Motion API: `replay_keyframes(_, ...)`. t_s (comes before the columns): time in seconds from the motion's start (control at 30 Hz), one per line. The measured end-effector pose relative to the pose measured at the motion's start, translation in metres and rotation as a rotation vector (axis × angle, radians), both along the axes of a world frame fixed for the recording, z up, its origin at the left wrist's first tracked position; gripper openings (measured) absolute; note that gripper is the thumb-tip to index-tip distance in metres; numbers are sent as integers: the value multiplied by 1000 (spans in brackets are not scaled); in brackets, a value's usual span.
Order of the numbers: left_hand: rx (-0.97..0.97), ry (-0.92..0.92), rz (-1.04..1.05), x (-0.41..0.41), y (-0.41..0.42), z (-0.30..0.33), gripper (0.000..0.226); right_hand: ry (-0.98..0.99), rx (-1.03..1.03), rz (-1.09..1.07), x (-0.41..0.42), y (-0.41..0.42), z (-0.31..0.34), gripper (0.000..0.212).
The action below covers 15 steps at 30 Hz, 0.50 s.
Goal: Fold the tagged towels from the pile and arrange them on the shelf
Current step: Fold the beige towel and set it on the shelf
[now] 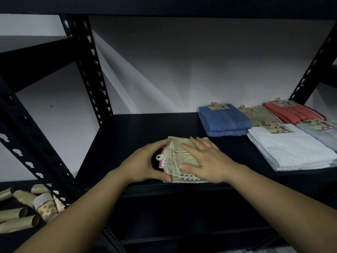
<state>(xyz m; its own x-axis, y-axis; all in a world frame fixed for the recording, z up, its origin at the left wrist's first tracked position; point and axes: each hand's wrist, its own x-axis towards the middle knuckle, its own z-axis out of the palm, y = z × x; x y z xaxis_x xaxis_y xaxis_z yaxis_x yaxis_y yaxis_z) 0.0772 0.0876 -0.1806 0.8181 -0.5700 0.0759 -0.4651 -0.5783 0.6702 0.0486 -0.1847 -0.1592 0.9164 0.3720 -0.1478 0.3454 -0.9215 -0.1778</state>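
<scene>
A folded beige towel [179, 152] with a checked border lies near the front edge of the black shelf [127, 128]. My left hand [144, 165] cups its left side, fingers and thumb curled round the edge where the tag [161, 158] sticks out. My right hand [206, 159] lies flat on top of the towel, fingers straight. Further right on the shelf sit folded tagged towels: blue [223, 121], beige [259, 116], red [293, 112], white [291, 148] and pale grey [323, 134].
Black perforated uprights [89, 70] frame the shelf bay, with another shelf board overhead. On a lower surface at the bottom left lie several cardboard tubes [16, 216] and a stack of paper cups [45, 205]. A white wall is behind the shelf.
</scene>
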Motion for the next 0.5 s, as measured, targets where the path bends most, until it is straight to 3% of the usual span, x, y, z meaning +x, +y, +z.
replay_keyframes(0.13,51,-28,-30,2,1,-3,108,11,-9,9,0,-1,0,99)
replay_keyframes(0.33,101,-48,-52,8,1,-6,97,124,23,-137,2,2,-2,126)
replay_keyframes(0.5,96,-34,-32,6,1,-5,97,152,-86,-141,8,9,8,128)
